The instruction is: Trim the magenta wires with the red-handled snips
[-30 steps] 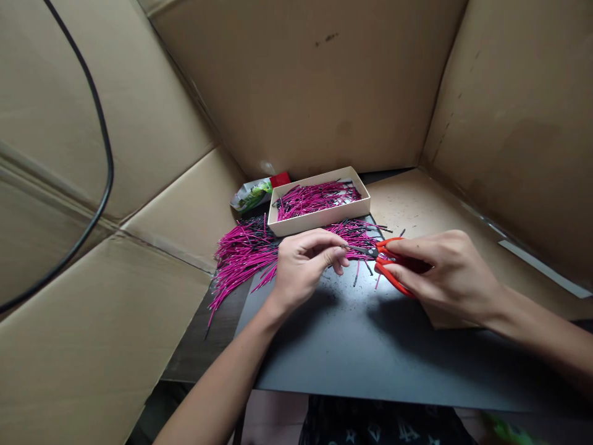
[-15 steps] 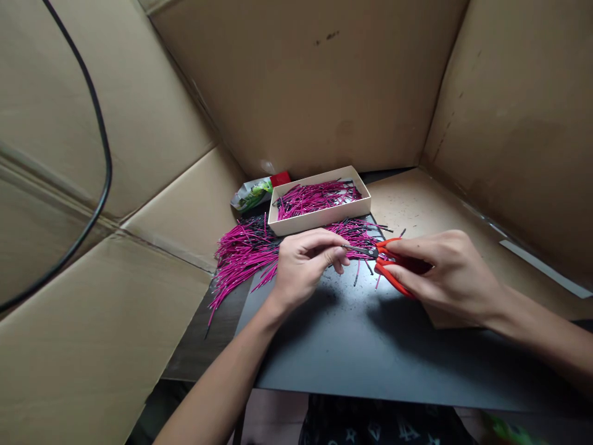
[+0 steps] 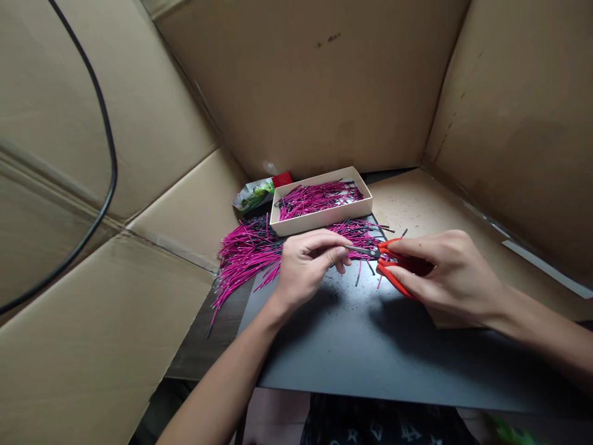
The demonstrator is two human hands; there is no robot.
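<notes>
My right hand (image 3: pixel 445 269) is closed round the red handles of a pair of scissors (image 3: pixel 393 281). The dark blades point left, and their tips meet the fingertips of my left hand (image 3: pixel 308 262). Those left fingers are pinched together; what they hold is too small to make out. Behind the hands stands a cream box (image 3: pixel 324 219) with many magenta and black wires (image 3: pixel 315 196) in it. A loose pile of the same wires (image 3: pixel 245 253) spreads in front of the box and to its left.
A green and white packet with a red end (image 3: pixel 254 194) lies left of the box. Cardboard walls (image 3: pixel 301 93) surround the grey work surface (image 3: pixel 343 364). A black cable (image 3: pixel 109 136) hangs at the left. Flat cardboard (image 3: pixel 417 201) lies at the right.
The whole view has shifted very slightly. My hands and the scissors keep the same pose, with the blades at my left fingertips.
</notes>
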